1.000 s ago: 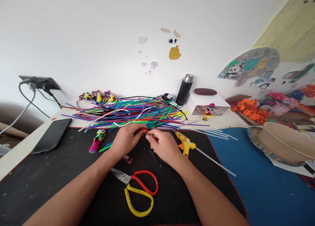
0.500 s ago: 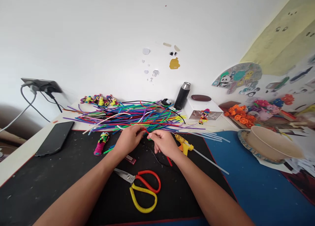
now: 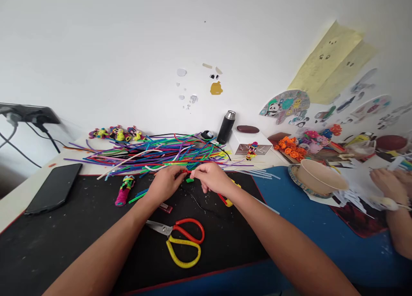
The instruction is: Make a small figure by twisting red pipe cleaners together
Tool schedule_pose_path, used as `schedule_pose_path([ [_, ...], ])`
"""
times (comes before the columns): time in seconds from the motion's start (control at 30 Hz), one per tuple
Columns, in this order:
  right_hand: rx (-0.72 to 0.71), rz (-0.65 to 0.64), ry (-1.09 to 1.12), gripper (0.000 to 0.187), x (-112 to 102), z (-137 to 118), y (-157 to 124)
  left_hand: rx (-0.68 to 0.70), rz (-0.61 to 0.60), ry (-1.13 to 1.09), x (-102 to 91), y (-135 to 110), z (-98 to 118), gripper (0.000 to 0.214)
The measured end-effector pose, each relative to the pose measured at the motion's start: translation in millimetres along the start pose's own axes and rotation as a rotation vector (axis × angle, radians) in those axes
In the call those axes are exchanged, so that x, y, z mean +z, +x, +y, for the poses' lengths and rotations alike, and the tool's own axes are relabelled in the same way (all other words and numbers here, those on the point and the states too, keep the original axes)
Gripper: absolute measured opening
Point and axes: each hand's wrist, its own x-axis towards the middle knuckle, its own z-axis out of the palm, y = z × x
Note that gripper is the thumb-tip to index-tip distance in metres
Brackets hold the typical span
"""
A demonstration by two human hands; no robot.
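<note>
Between my two hands runs a short red pipe cleaner (image 3: pixel 188 172), mostly covered by fingers. My left hand (image 3: pixel 165 183) pinches one part of it; my right hand (image 3: pixel 211 176) grips it just to the right, with a red tail showing below that palm. A small green piece (image 3: pixel 189 180) lies under the hands on the black mat (image 3: pixel 80 240). Scissors (image 3: pixel 167 230) with one red and one yellow handle rest nearer to me. Left of my left hand lies a pink, green and yellow pipe cleaner figure (image 3: pixel 124 191). Partly behind my right forearm is a yellow glue gun (image 3: pixel 229 202).
A heap of coloured pipe cleaners (image 3: pixel 161 154) spreads along the back. A phone (image 3: pixel 54 188) lies left; a black flask (image 3: pixel 226 127) and white box (image 3: pixel 249 141) stand behind. To the right are a beige bowl (image 3: pixel 322 175) and another person's hands (image 3: pixel 389 182).
My view has turned to the right, bringing another person's hands into sight. Both my hands keep hold of the red pipe cleaner, and its tail below my right hand has swung.
</note>
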Motion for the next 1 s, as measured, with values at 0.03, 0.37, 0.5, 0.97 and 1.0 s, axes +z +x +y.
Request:
schedule_pose_path([
  [0.03,-0.004,0.001,0.003,0.020,0,-1,0,-0.022,-0.030,-0.080,0.5,0,1,0.019],
  [0.37,0.018,0.039,0.222,0.025,-4,9,6,-0.293,-0.235,-0.791,7.4,3,0,0.040],
  [0.5,0.021,0.063,0.432,0.033,-9,14,11,-0.319,-0.270,-0.846,7.4,1,1,0.039],
  [0.97,-0.008,0.210,0.575,0.048,11,48,3,-0.516,-0.068,-1.006,13.3,3,-4,0.040],
  [1.0,-0.025,0.204,0.538,0.047,14,48,2,-0.515,-0.087,-0.981,14.2,3,-3,0.040],
])
